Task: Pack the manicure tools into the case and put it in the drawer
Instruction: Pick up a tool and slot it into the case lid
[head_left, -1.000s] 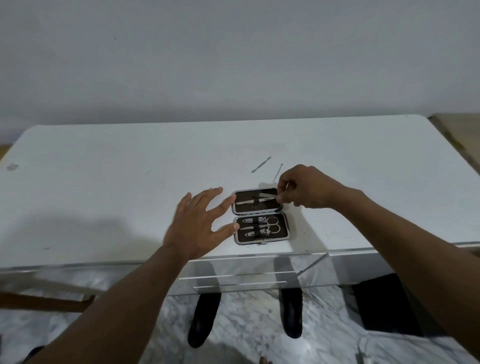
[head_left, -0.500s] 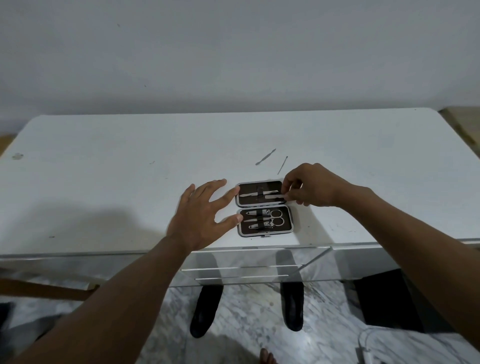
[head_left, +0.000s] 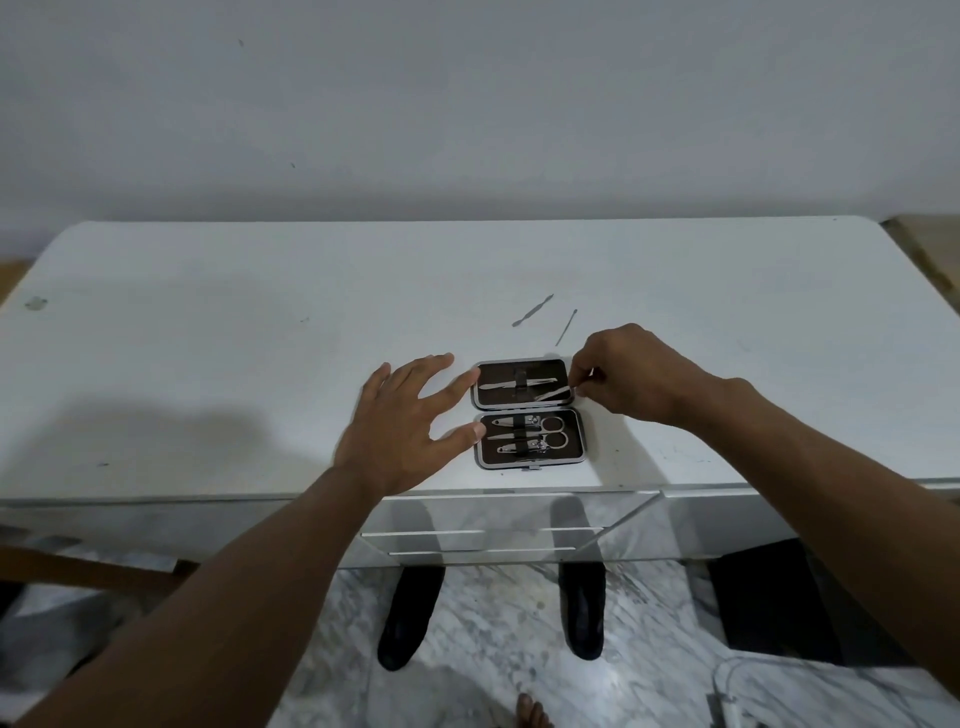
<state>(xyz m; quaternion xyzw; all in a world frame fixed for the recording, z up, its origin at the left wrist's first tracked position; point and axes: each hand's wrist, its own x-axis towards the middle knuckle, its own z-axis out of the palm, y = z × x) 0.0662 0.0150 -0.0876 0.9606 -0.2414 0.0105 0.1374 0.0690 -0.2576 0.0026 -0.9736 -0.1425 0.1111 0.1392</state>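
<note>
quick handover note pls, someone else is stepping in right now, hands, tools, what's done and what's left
Left hand: open, fingertips steadying the open brown manicure case on the white table.
Right hand: pinching a slim metal tool, angled into the far half.
Done: scissors and clippers strapped in the near half; one tool strapped in the far half.
Left: two thin metal tools loose behind the case; then close and stow it.

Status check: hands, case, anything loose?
Left hand open, fingertips steadying case. Right hand pinching a tool into the far half. Two tools loose on table beyond.
</note>
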